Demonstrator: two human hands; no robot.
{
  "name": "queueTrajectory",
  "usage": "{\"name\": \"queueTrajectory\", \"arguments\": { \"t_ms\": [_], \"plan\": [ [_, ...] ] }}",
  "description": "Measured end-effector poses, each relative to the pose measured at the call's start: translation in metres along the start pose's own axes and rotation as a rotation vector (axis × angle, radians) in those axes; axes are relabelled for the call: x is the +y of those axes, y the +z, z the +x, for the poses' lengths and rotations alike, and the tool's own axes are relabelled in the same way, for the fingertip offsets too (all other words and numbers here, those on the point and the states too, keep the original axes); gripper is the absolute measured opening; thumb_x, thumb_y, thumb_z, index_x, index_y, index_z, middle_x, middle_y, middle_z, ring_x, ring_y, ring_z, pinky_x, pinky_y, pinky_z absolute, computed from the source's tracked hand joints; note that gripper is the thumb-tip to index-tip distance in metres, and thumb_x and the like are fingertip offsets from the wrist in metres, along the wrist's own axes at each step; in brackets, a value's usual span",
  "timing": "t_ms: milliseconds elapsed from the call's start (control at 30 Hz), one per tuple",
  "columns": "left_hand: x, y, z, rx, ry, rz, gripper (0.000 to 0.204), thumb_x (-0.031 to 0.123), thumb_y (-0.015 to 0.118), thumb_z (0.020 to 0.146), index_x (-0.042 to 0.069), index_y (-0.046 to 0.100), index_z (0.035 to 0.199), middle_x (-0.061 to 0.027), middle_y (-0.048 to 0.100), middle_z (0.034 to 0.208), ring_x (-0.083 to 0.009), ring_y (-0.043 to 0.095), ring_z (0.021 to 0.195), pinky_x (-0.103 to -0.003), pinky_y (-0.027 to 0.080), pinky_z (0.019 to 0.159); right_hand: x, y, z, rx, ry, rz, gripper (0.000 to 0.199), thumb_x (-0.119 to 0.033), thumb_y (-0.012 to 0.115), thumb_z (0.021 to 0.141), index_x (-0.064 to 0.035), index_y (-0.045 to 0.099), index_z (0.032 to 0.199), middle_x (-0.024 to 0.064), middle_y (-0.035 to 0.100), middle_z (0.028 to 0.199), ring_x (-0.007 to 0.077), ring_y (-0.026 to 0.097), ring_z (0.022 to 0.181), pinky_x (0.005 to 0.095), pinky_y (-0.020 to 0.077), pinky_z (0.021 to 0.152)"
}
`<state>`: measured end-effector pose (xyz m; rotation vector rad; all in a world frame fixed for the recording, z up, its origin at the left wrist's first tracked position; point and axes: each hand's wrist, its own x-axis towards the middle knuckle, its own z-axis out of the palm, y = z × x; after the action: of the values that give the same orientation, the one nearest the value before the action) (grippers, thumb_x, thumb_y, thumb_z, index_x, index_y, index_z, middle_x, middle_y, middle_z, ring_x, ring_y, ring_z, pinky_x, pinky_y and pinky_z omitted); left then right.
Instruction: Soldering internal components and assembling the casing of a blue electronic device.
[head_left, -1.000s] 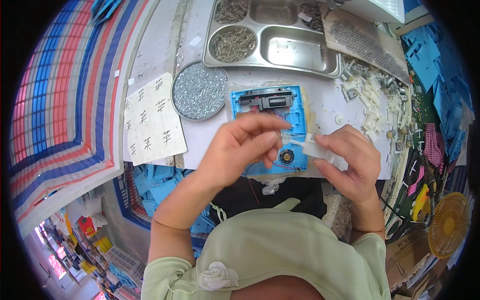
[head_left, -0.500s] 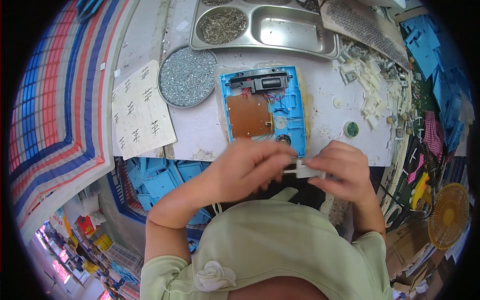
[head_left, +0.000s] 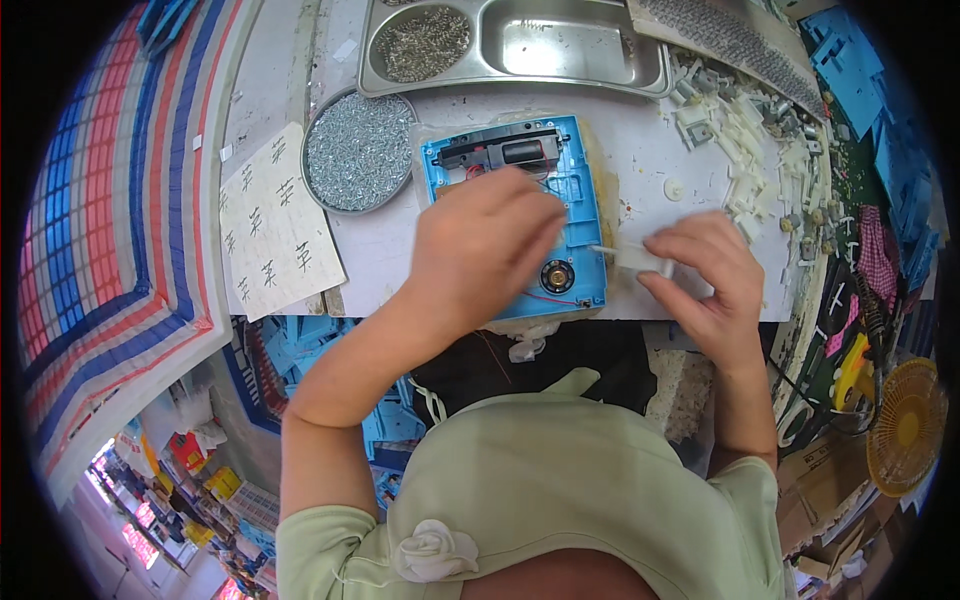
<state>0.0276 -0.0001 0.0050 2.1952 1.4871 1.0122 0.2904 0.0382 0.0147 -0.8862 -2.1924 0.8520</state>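
The left hand (head_left: 490, 250) lies flat, fingers together, over the open blue plastic housing (head_left: 520, 215) on the white worktop (head_left: 650, 150), covering its middle; whether it pinches anything underneath cannot be told. The right hand (head_left: 705, 275) is closed on a small white plastic tool with a thin tip (head_left: 630, 255), the tip just at the housing's right edge.

A slip of that tip could, I judge, nick the thin red wire (head_left: 550, 297) or the small round black speaker (head_left: 556, 275) close by — the hand works without a clear view under the other palm. A nudge could also push the housing toward the table edge, which it nearly touches.

Hidden: the housing's centre and the tool's exact form. The round metal dish of small screws (head_left: 358, 152) and the steel compartment tray (head_left: 520, 45) are cut or bent by the lens.
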Motion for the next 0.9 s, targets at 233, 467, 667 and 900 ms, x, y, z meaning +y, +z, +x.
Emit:
{"name": "queueTrajectory", "arguments": {
  "t_ms": [233, 467, 667, 900],
  "plan": [
    [-0.006, 0.0, -0.03, 0.201, -0.186, -0.209, 0.016, -0.003, 0.078, 0.08, 0.003, 0.073, 0.095, -0.0081, 0.066, 0.088, -0.0171, 0.064, 0.07, -0.027, 0.051, 0.06, -0.007, 0.014, 0.048, -0.161, -0.25, -0.229, 0.035, -0.007, 0.083, 0.062, -0.0077, 0.072, 0.095, 0.0065, 0.064, 0.096, 0.0303, 0.057, 0.091, 0.0404, 0.0499, 0.076],
    [-0.009, 0.005, -0.029, 0.224, -0.16, -0.24, 0.015, -0.003, 0.077, 0.08, 0.003, 0.072, 0.092, -0.0079, 0.066, 0.087, -0.0179, 0.061, 0.067, -0.028, 0.049, 0.057, 0.011, 0.027, 0.061, -0.233, -0.312, -0.098, 0.034, -0.009, 0.085, 0.064, -0.0076, 0.071, 0.094, 0.0065, 0.064, 0.097, 0.0302, 0.057, 0.09, 0.0398, 0.0502, 0.073],
    [-0.011, 0.008, -0.031, 0.243, -0.171, -0.288, 0.014, -0.003, 0.077, 0.08, 0.003, 0.071, 0.09, -0.0079, 0.065, 0.085, -0.0186, 0.06, 0.067, -0.029, 0.048, 0.057, 0.035, 0.041, 0.046, -0.157, -0.264, 0.108, 0.031, -0.012, 0.087, 0.069, -0.0065, 0.074, 0.097, 0.0079, 0.066, 0.095, 0.0278, 0.057, 0.087, 0.0366, 0.0484, 0.072],
    [-0.011, 0.006, -0.032, 0.226, -0.169, -0.283, 0.015, -0.002, 0.077, 0.079, 0.004, 0.07, 0.091, -0.0076, 0.065, 0.084, -0.0184, 0.06, 0.067, -0.03, 0.047, 0.057, 0.041, 0.045, 0.046, -0.169, -0.251, 0.187, 0.032, -0.011, 0.087, 0.07, -0.0077, 0.074, 0.099, 0.0074, 0.065, 0.095, 0.0278, 0.057, 0.087, 0.0354, 0.0477, 0.073]
  ]
}}
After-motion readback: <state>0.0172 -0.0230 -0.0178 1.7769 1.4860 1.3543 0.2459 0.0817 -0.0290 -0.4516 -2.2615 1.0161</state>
